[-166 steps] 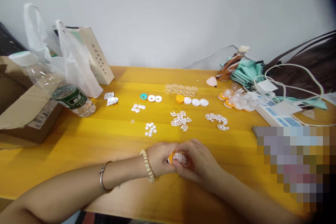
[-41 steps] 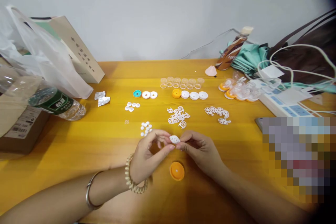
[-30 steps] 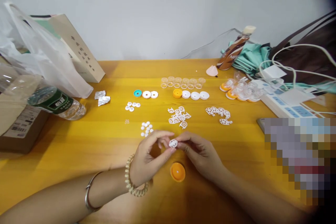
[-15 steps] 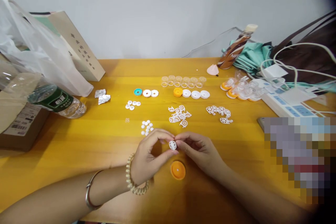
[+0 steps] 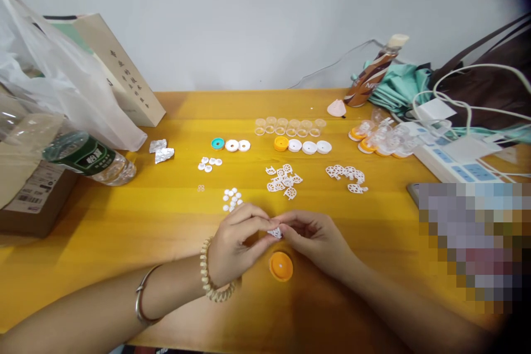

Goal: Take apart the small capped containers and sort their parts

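Observation:
My left hand [image 5: 240,240] and my right hand [image 5: 317,240] meet above the table, both pinching a small white openwork plastic piece [image 5: 274,232]. Fingertips cover part of it. Just below them an orange round dish-like part [image 5: 281,266] with a pale centre lies on the wood. Beyond my left fingers is a group of small white round caps [image 5: 233,197]. Farther off sits a pile of white spoked plastic pieces [image 5: 284,180], and to its right a second group of white openwork pieces [image 5: 346,176].
Clear cups [image 5: 290,128] stand behind a row of orange and white discs [image 5: 309,147]. Teal and white rings [image 5: 218,144] lie left of them. A water bottle [image 5: 89,157], a cardboard box [image 5: 37,199] and bags line the left; a power strip [image 5: 456,163] and brown bottle [image 5: 371,77] the right.
The white piece has turned between my fingers; its round face showed before, now a narrower, angled side shows. My hands have stayed nearly in place.

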Action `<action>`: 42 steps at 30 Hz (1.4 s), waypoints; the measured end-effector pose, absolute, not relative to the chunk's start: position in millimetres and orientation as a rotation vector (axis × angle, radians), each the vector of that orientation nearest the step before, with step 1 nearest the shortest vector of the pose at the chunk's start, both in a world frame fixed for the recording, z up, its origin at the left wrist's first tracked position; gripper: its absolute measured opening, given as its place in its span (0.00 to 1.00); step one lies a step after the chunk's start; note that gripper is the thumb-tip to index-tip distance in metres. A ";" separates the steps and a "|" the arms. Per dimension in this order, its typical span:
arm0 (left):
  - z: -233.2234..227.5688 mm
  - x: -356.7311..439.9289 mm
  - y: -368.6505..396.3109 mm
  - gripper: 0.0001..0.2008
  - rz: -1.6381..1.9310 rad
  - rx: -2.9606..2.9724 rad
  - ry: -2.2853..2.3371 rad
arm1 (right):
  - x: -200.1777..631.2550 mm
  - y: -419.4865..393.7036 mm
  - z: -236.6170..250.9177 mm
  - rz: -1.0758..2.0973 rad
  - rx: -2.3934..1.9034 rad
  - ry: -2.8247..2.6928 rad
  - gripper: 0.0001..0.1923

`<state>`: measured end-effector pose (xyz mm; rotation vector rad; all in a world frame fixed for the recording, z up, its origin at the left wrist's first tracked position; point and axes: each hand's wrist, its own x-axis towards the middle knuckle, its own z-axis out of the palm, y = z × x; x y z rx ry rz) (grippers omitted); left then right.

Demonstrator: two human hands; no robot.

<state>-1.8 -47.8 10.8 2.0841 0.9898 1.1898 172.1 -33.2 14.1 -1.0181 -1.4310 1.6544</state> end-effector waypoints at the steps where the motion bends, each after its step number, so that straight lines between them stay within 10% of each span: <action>1: 11.1 -1.8 -47.2 0.06 1.185 2.105 0.982 | 172.2 -33.5 13.8 1.654 -1.020 -1.437 0.07; 21: 13.5 -6.4 -42.6 0.16 1.171 2.192 0.932 | 173.9 -29.5 11.7 1.766 -0.976 -1.137 0.07; 42: 14.4 3.8 -48.3 0.05 1.093 1.470 1.133 | 174.4 -38.3 13.9 1.235 -1.071 -1.539 0.05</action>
